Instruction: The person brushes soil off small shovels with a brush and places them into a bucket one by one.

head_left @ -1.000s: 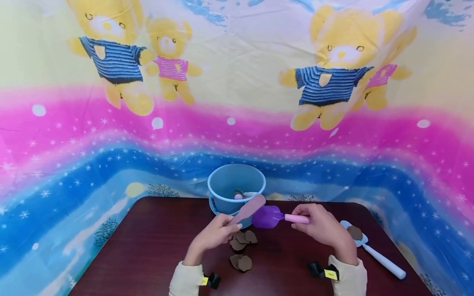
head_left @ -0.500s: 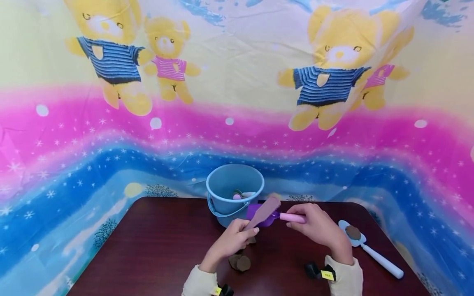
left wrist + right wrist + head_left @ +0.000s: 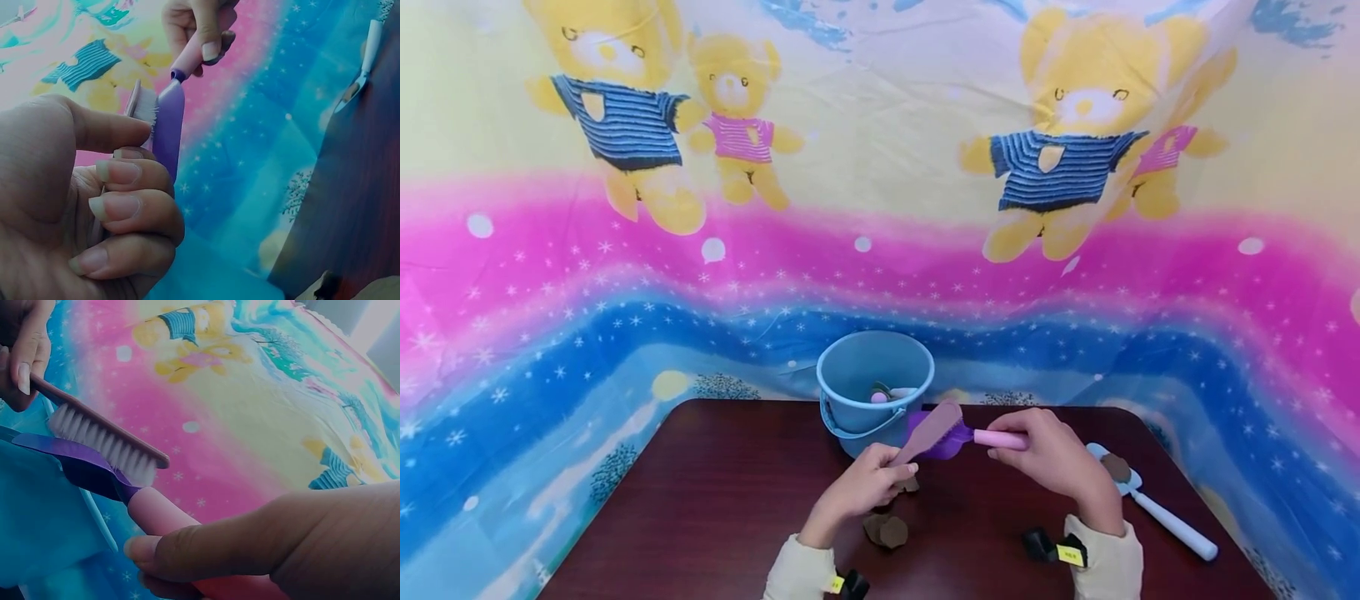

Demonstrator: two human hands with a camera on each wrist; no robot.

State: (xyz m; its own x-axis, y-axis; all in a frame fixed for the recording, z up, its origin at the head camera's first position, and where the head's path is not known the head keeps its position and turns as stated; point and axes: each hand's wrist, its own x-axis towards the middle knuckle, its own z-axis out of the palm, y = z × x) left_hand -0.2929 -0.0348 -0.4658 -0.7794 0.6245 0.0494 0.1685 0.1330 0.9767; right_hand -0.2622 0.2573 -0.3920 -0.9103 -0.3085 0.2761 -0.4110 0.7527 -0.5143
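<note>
My left hand grips a pinkish-brown brush by its handle. White bristles face the purple blade of a toy shovel and meet it in the right wrist view. The shovel's pink handle is pinched between the thumb and fingers of my right hand. Both tools are held up in front of a blue bucket. Beneath my left hand, several brown clay-like discs lie on the table, some partly hidden by it.
A light blue trowel with a brown disc on its blade lies at the table's right. Small items, one a pink ball, show inside the bucket. The dark table backs onto a bear-printed cloth.
My left hand moved right with the brush, bringing it over the shovel's blade; over the last half second the brush shifted slightly back left. The right hand stays nearly in place.
</note>
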